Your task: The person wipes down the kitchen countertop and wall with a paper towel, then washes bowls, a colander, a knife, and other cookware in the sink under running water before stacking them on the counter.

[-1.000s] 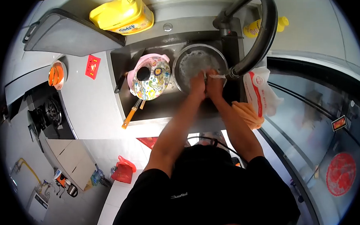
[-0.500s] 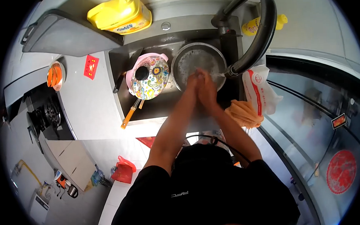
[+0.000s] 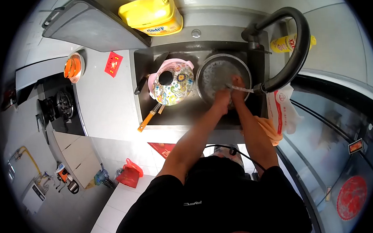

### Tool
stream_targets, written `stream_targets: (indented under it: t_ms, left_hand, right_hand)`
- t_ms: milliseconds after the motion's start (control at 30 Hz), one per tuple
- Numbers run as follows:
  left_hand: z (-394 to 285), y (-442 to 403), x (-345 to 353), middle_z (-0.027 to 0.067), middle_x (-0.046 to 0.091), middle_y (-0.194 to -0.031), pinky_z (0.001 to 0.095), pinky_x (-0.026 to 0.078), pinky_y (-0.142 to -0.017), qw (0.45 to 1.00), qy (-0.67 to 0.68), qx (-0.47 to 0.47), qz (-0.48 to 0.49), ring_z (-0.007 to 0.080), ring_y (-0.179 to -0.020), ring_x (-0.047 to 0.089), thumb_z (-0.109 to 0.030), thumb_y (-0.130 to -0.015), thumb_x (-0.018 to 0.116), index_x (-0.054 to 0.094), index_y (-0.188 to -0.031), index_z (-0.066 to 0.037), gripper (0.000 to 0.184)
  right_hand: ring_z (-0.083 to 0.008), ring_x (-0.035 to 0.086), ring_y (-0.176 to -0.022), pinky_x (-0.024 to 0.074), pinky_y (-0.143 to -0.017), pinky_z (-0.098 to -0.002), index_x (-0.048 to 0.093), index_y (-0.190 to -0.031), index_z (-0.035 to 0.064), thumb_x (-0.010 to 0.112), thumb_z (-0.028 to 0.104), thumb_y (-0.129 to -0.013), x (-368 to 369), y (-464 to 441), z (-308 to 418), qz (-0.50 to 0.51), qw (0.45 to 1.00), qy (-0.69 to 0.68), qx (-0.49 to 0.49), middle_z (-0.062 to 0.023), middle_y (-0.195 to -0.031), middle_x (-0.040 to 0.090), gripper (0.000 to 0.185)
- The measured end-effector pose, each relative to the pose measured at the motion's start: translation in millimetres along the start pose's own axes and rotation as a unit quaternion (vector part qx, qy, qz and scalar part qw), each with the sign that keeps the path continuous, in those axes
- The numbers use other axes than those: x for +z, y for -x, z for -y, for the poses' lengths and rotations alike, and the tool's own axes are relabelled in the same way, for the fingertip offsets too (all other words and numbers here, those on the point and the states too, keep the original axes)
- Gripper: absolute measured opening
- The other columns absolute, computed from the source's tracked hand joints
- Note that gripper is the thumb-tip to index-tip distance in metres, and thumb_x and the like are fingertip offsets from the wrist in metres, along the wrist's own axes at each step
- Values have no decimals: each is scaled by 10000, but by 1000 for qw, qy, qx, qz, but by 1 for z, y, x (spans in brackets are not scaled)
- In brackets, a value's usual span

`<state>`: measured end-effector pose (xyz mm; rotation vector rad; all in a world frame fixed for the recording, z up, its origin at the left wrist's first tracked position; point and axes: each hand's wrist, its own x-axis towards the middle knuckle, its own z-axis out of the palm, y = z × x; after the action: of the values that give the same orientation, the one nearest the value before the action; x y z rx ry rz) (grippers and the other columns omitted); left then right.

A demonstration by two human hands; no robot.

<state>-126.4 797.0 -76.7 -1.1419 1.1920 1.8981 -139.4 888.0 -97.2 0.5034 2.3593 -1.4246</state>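
A round metal basin (image 3: 199,84) with foamy water (image 3: 218,72) sits in the right part of the dark sink (image 3: 182,119). My left hand (image 3: 223,99) is over the basin's near rim, its fingers blurred close to the water stream (image 3: 244,89). Beside it on the right, my right hand (image 3: 237,90) reaches into the basin with its fingers partly lost in the water and blur. Whether either hand grips anything does not show. The black curved faucet (image 3: 301,57) pours from the right between the hands.
Left of the basin, a pink pot (image 3: 184,62) bears a flowered lid (image 3: 179,86). Near it lie a black-handled knife (image 3: 140,85) and an orange-handled utensil (image 3: 145,123). A yellow jug (image 3: 150,15) and grey cutting board (image 3: 84,25) stand behind. Orange cloth (image 3: 269,130) hangs at right.
The view has shifted, so the sink appears further right. My hands, together over the basin before, are now slightly apart, with the right one further into the basin beside the stream.
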Motion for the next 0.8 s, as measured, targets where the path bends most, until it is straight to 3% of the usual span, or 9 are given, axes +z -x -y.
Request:
stream_targets:
  t_ms: [100,200,300,367,467,567,633,733,800]
  left_hand:
    - [-10,-9,-1,120,644,-832,328,444,-603,998,-44,43,-4,206,-724,603,-255,-943,574,672,-1022,3,288]
    - [-21,-10,-2,125,646,-838,356,439,-589,995,10,99,-29,189,-697,582,-211,-954,557,670,-1052,17,273]
    - [-10,2,3,140,664,-913,375,480,-646,990,93,104,-33,191,-749,609,-172,-967,559,662,-1085,24,251]
    - [2,-3,-1,165,675,-1067,378,517,-782,1000,-7,30,-1,210,-902,643,-162,-968,593,653,-1125,13,243]
    - [-5,-2,-4,155,635,-1152,410,521,-795,993,7,109,39,262,-1000,623,-160,-950,615,594,-1233,0,326]
    - [-3,-17,-10,129,650,-1125,405,518,-779,992,35,86,89,226,-973,623,-167,-962,601,613,-1197,-12,282]
    - [-18,8,-1,133,666,-1078,407,509,-753,993,-38,108,22,219,-939,626,-175,-990,555,642,-1135,-14,233]
    - [-14,-4,-3,252,665,-1035,460,496,-803,951,-262,163,-24,364,-938,648,-217,-988,520,669,-1017,45,303]
    - [-26,8,-2,249,665,-1038,471,493,-823,927,-328,179,-34,381,-948,643,-203,-969,533,668,-1015,46,286]
  right_hand:
    - [-308,603,-1098,425,-952,-376,599,-1191,3,444,174,-995,10,22,-12,27,992,124,6,-194,-1138,644,303]
    - [-354,630,-1086,469,-919,-382,600,-1198,-7,554,82,-933,23,46,16,-104,992,-76,-13,-220,-1183,648,283]
    - [-293,632,-1052,470,-909,-350,597,-1176,-16,544,108,-963,14,10,23,-84,994,-71,-17,-192,-1117,656,252]
    - [-252,615,-1018,465,-904,-346,599,-1163,-11,521,143,-999,9,-7,15,-65,976,-202,37,-159,-1083,655,238]
    - [-208,591,-976,460,-883,-337,607,-1157,-13,501,195,-1033,19,9,3,-90,963,-250,51,-118,-1068,653,264]
    - [-179,594,-931,457,-856,-330,635,-1099,3,527,160,-1002,14,34,60,-114,974,-193,26,-79,-1012,645,215]
    - [-185,598,-936,454,-871,-327,644,-1113,21,545,164,-997,9,-8,14,-94,974,-206,24,-63,-1028,644,209]
    - [-187,593,-997,444,-908,-331,633,-1160,34,551,169,-993,7,-29,18,-31,919,-373,126,-49,-1108,634,229]
    - [-227,593,-1014,470,-906,-370,624,-1179,34,576,309,-994,14,-11,18,-6,862,-474,180,-84,-1161,615,336]
